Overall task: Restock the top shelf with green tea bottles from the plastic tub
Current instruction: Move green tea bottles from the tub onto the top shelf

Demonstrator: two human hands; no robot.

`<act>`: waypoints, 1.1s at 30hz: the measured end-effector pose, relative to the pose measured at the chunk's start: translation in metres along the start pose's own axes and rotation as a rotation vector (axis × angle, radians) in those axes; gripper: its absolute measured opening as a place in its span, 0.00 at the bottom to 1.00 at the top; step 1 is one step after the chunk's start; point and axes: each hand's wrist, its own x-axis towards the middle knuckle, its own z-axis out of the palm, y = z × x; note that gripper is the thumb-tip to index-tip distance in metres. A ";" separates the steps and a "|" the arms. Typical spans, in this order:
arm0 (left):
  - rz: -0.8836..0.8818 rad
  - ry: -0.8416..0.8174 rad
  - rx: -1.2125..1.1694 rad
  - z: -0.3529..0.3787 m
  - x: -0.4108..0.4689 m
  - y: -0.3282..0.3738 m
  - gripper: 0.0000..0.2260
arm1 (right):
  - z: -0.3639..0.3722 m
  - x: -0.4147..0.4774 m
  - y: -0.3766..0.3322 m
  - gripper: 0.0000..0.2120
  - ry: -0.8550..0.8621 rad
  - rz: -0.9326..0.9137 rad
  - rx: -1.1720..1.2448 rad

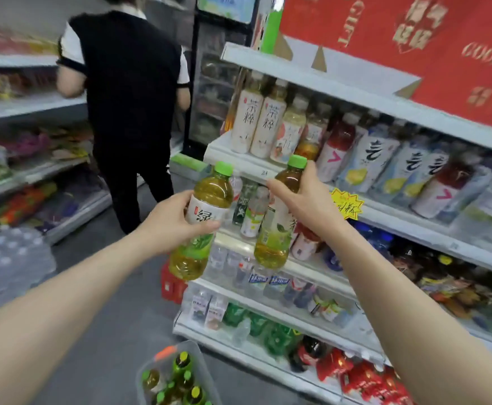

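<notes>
Two bottles are in the air, one per hand, which puts the job in its carry-and-place step: both are lifted toward the shelving (320,70) but neither stands on a shelf yet. Largest in view, the shelving fills the right side, its upper drinks shelf (238,159) already lined with pale tea bottles and other drinks. Low at the frame's bottom sits the tub (148,365), with more green-capped bottles inside. Another person (127,83) stands at the far end of the aisle, well apart.

The left hand (165,226) wraps the left bottle (200,217) round its label, fingers curled closed on it, the bottle slightly tilted. The right hand (306,200) grips the right bottle (279,217) near its shoulder, thumb and fingers closed around it just below the cap.

Next, I judge, each bottle must rise higher and go in upright, into a gap in the row without toppling neighbours; blur hides where such a gap lies.
</notes>
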 end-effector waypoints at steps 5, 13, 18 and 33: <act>0.153 0.028 -0.027 -0.027 0.052 0.069 0.24 | -0.065 0.047 -0.044 0.33 0.119 -0.099 -0.046; 0.290 0.178 -0.085 -0.057 0.144 0.148 0.22 | -0.142 0.149 -0.091 0.30 0.271 -0.230 0.015; 0.340 0.289 -0.120 -0.084 0.202 0.175 0.18 | -0.165 0.220 -0.116 0.34 0.379 -0.258 0.068; 0.464 0.314 -0.170 -0.165 0.362 0.173 0.11 | -0.074 0.414 -0.141 0.33 0.528 -0.111 -0.193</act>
